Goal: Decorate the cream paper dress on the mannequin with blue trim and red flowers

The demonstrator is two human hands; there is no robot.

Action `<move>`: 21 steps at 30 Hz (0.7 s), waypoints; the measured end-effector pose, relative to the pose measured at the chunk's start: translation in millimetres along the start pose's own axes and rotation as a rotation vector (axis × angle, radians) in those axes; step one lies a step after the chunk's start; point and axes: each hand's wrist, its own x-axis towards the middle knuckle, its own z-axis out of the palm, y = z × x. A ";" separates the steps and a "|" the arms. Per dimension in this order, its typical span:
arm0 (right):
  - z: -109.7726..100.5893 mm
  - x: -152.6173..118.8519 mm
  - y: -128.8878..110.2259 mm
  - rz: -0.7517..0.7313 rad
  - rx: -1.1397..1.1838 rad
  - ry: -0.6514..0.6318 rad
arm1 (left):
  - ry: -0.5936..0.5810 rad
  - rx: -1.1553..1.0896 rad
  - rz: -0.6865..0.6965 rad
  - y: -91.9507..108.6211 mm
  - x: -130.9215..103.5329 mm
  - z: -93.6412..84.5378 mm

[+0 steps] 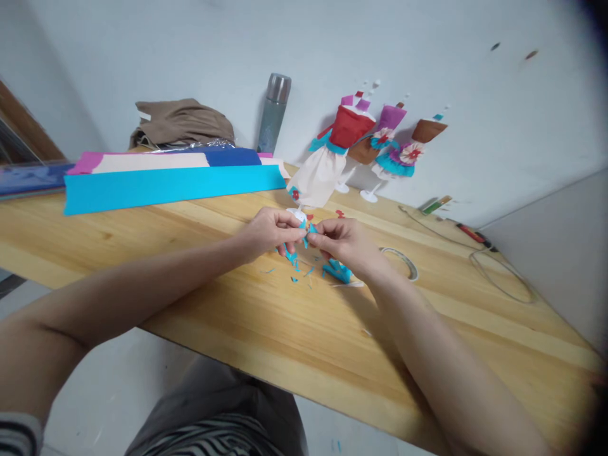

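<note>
Both hands meet over the wooden table, pinching a small piece of blue paper [311, 229] between their fingertips. My left hand [272, 230] is closed on its left part, and my right hand [342, 239] grips the right part. Whether it is one piece or two, I cannot tell. Below the fingers lie blue paper scraps [293, 261] and thin cuttings. A larger crumpled blue piece [338, 271] rests under my right wrist. Just beyond the hands stands a miniature dress form [352, 130] with a red bodice, a blue waistband and a long cream skirt.
Two smaller dressed forms [398, 158] stand behind at the right. A roll of tape [403, 261], a cable [503, 278] and a red-handled tool [470, 234] lie rightward. Folded coloured sheets [175, 189], brown cloth [185, 123] and a thermos [274, 113] line the back left.
</note>
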 end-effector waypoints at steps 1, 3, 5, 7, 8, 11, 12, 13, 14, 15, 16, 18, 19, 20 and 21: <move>0.1 0.1 0.3 0.003 0.004 -0.015 | -0.002 0.015 0.007 0.5 -0.3 -0.3; 0.5 0.2 1.1 0.004 0.016 -0.046 | 0.007 0.046 0.018 1.6 -0.6 -0.4; 1.0 0.1 2.1 -0.002 0.019 -0.073 | 0.018 0.065 0.028 2.8 -0.6 -0.2; 1.3 0.0 3.0 -0.008 0.005 -0.089 | 0.023 0.078 0.034 3.8 -0.7 0.2; 1.4 0.0 3.2 -0.013 -0.004 -0.092 | 0.021 0.085 0.037 4.2 -0.8 0.3; 1.2 -0.4 3.1 -0.026 -0.013 -0.100 | 0.015 0.090 0.030 5.1 -1.2 0.0; 1.2 -0.6 2.8 -0.026 -0.005 -0.108 | 0.019 0.081 0.019 5.4 -1.3 -0.2; 1.2 -0.9 2.6 -0.024 0.010 -0.117 | 0.027 0.066 0.005 5.9 -1.2 -0.4; 1.4 -1.2 2.4 -0.019 0.028 -0.126 | 0.038 0.044 -0.012 6.5 -1.1 -0.5; 1.7 -1.4 2.4 -0.013 0.049 -0.136 | 0.050 0.020 -0.029 7.1 -0.9 -0.5; 2.2 -1.6 2.5 -0.006 0.072 -0.140 | 0.062 -0.003 -0.046 7.8 -0.6 -0.3; 3.4 -1.5 3.2 0.004 0.111 -0.143 | 0.086 -0.042 -0.071 9.0 0.0 0.4; 4.0 -1.3 3.6 0.008 0.125 -0.146 | 0.094 -0.054 -0.083 9.2 0.3 0.8; 4.4 -1.0 4.1 0.014 0.136 -0.148 | 0.099 -0.060 -0.093 9.2 0.7 1.1; 4.5 -0.7 4.4 0.021 0.144 -0.149 | 0.098 -0.065 -0.101 8.9 1.0 1.3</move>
